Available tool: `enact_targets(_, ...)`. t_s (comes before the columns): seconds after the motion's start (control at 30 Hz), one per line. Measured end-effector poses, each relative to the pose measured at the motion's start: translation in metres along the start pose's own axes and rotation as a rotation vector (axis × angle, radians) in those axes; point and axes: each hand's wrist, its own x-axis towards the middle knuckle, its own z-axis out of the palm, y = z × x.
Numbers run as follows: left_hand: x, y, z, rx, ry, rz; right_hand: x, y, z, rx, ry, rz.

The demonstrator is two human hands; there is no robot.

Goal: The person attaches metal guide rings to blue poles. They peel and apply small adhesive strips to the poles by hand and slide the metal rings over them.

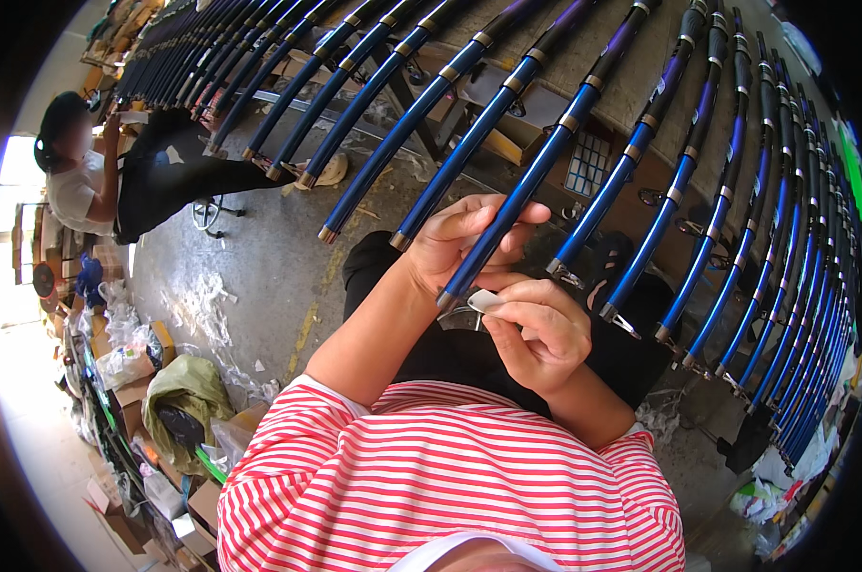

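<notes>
Left hand (442, 238) curls around a fishing rod (502, 217) angled toward seven o'clock; right hand (550, 329) pinches a white tab (483, 300); slackening could drop it.

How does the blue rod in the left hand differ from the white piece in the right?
Size: the blue rod is long; the white piece is far smaller.
Colour: the rod is glossy blue, darker farther up; the piece is whitish.
Hold: the left hand supports the rod; the right hand pinches the piece.
Both are hand-held.
</notes>
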Motion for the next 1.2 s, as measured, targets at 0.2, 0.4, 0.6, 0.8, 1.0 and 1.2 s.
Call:
enact_targets(0.2, -0.002, 0.005, 0.004, 0.007, 0.054, -0.053, -0.002, 0.006, 0.002, 0.031, -0.008, -0.034)
enact_targets(0.4, -0.003, 0.006, -0.001, -0.003, 0.013, -0.043, -0.002, 0.005, 0.001, 0.031, -0.052, -0.022)
enact_targets(0.6, -0.004, 0.008, -0.003, 0.022, 0.023, -0.057, 0.003, 0.005, 0.002, 0.068, -0.068, -0.019)
enact_targets(0.8, -0.004, 0.010, -0.003, 0.070, 0.017, -0.054, 0.003, 0.007, 0.001, 0.083, -0.104, -0.030)
enact_targets(1.0, -0.006, 0.012, -0.006, 0.144, 0.047, -0.043, 0.004, 0.006, 0.003, 0.047, -0.087, -0.049)
enact_targets(1.2, -0.005, 0.013, -0.007, 0.170, 0.029, -0.047, 0.003, 0.004, 0.002, 0.061, -0.113, -0.027)
